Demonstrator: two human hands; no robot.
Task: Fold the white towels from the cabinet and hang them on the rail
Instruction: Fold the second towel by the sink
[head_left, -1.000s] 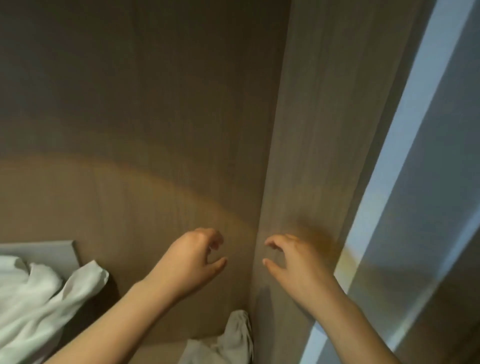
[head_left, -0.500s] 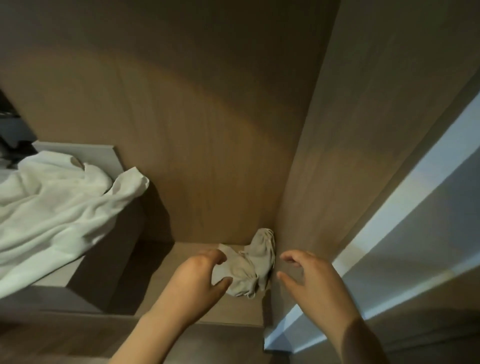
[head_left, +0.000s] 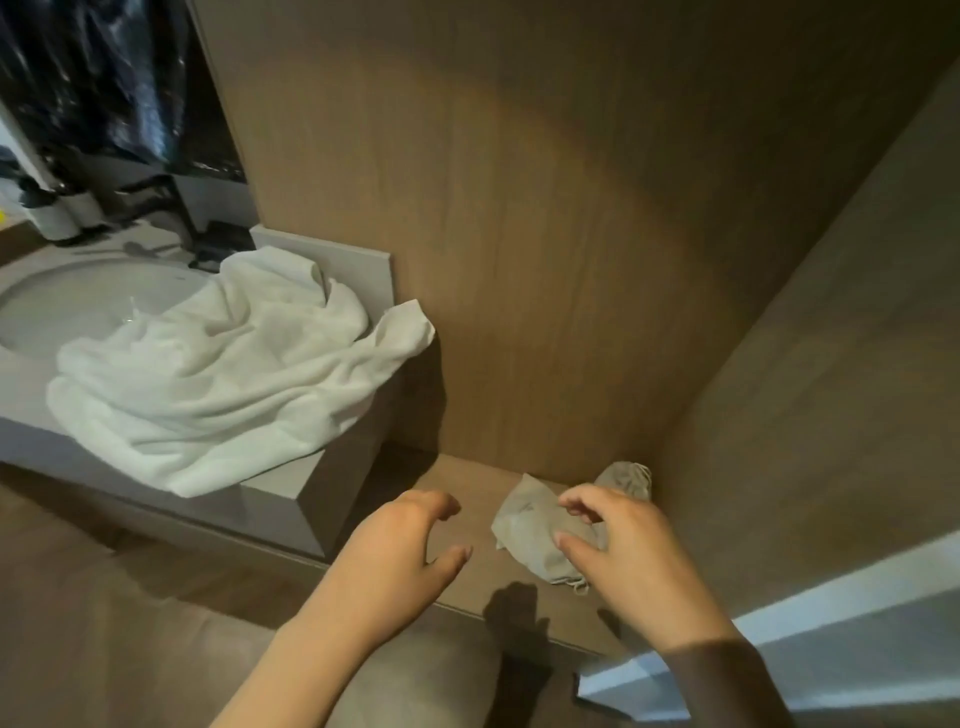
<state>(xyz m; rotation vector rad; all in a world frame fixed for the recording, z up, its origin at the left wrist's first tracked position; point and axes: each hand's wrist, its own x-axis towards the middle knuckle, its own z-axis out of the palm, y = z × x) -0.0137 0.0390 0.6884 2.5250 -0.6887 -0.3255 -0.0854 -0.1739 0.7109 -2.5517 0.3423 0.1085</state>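
A wood-grain cabinet fills the middle and right of the frame, its pale door edge cutting across the lower right, with a grey counter and basin to the left. Nearest the camera, both bare forearms reach up from the bottom edge toward the cabinet's low shelf. The left hand hovers at centre frame over bare shelf, fingers curled and thumb spread, holding nothing and touching nothing that can be seen. The right hand sits just right of it, thumb and fingers apart in an open claw, directly over a small crumpled cloth. That cloth lies in the shelf's back right corner, its long axis running from lower left to upper right toward the side wall; the right hand covers its middle, so this hand is plainly the nearer, the left well to the cloth's left. Whether the fingertips already touch the fabric cannot be told. A short downward close of the right hand looks like all the pick-up needs. Farther off, in the left half of the frame, a large white towel lies rumpled and unfolded across the counter and basin rim, one corner overhanging toward the cabinet. No rail is in view.
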